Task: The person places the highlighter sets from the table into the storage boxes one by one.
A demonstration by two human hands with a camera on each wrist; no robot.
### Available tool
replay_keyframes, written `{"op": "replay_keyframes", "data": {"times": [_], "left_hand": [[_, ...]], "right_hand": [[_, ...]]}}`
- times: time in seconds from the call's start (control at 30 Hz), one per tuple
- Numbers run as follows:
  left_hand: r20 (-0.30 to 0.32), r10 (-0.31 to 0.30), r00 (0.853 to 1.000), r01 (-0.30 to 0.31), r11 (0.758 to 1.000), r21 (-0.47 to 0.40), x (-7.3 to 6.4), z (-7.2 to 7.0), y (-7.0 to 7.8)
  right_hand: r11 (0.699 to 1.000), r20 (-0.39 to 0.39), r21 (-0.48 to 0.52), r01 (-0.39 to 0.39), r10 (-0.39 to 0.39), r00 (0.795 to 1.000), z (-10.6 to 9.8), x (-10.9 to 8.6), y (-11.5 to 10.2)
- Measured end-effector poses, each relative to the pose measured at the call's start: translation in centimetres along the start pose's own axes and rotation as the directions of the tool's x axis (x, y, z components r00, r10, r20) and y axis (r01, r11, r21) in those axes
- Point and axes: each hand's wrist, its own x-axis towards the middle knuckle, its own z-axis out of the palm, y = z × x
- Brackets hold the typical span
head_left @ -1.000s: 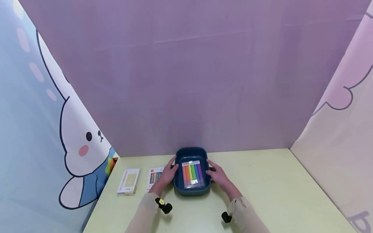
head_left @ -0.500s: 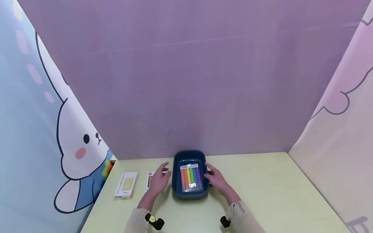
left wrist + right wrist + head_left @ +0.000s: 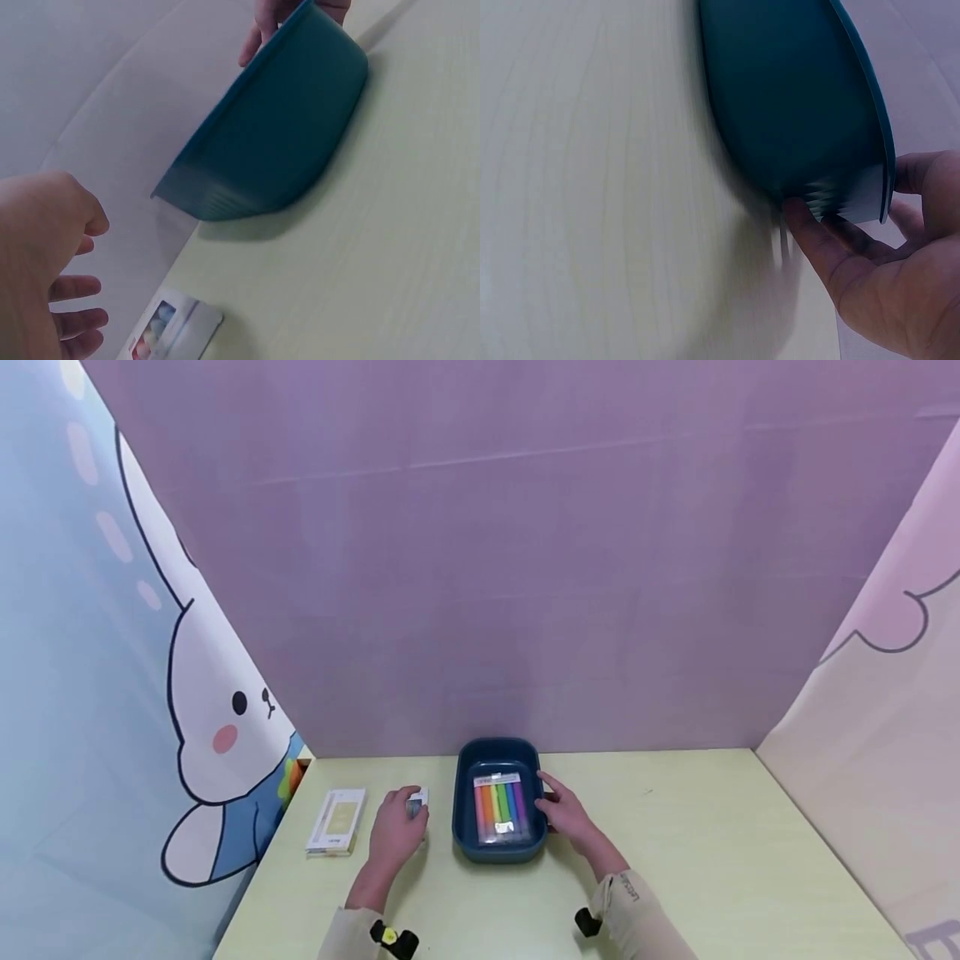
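Observation:
In the head view a dark blue plastic storage bin (image 3: 498, 855) stands upright on the table with a clear pack of rainbow-coloured pens (image 3: 498, 810) lying inside. My right hand (image 3: 567, 814) grips its right side; in the right wrist view the fingers (image 3: 817, 244) lie against the outer wall and the thumb reaches the rim. My left hand (image 3: 397, 828) hovers over a small white box (image 3: 417, 797), covering most of it. The left wrist view shows that box (image 3: 184, 330) with coloured sticks in its window, apart from the loosely bent fingers (image 3: 79, 322).
A white box with a yellow panel (image 3: 336, 822) lies at the left of the pale table (image 3: 675, 852). A purple cloth (image 3: 525, 568) hangs along the back edge. Printed cloths (image 3: 225, 760) stand at both sides.
My left hand has let go of the bin's left side and moved left over the small white box. My right hand stays on the bin, which has hardly moved.

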Motion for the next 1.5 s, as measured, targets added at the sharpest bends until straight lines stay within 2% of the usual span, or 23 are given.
{"op": "replay_keyframes", "data": {"times": [0.13, 0.27, 0.47, 0.7, 0.87, 0.97, 1.13, 1.37, 1.5], "left_hand": [[-0.018, -0.012, 1.000, 0.013, 0.998, 0.069, -0.2, 0.2, -0.6], [-0.029, -0.007, 1.000, 0.010, 0.995, 0.098, -0.2, 0.4, -0.9], [0.028, -0.053, 0.998, 0.048, 0.989, 0.140, -0.5, 0.9, -1.1], [0.023, -0.075, 0.997, 0.069, 0.981, 0.179, -0.8, 0.6, -1.9], [0.048, -0.130, 0.990, 0.116, 0.967, 0.228, -1.4, 0.8, -2.8], [0.058, -0.164, 0.985, 0.146, 0.960, 0.241, -1.6, 1.2, -2.9], [0.039, -0.203, 0.978, 0.185, 0.946, 0.266, -1.5, 1.7, -2.6], [0.016, -0.225, 0.974, 0.211, 0.937, 0.279, -1.2, 1.5, -2.4], [0.038, -0.239, 0.970, 0.218, 0.932, 0.289, -1.2, 1.6, -2.4]], "right_hand": [[1.000, 0.000, 0.003, 0.004, -0.004, 1.000, -0.2, 0.0, -0.1], [1.000, 0.001, 0.001, 0.015, -0.015, 1.000, -0.6, 0.1, -0.2], [1.000, -0.006, -0.012, -0.021, 0.021, 1.000, -1.2, -0.1, -0.3], [1.000, 0.000, 0.015, -0.012, 0.012, 1.000, -0.8, -0.1, -0.4], [1.000, 0.020, 0.022, -0.017, 0.017, 1.000, -0.2, -0.1, 0.2], [1.000, 0.019, 0.017, -0.018, 0.018, 1.000, -0.2, 0.0, 0.3], [0.999, 0.031, 0.032, -0.007, 0.007, 1.000, -0.5, 0.2, 0.2], [0.999, 0.036, 0.040, -0.009, 0.007, 0.999, -0.3, 0.2, -0.2], [0.999, 0.029, 0.042, -0.015, 0.013, 0.999, -0.3, 0.1, 0.2]]}}
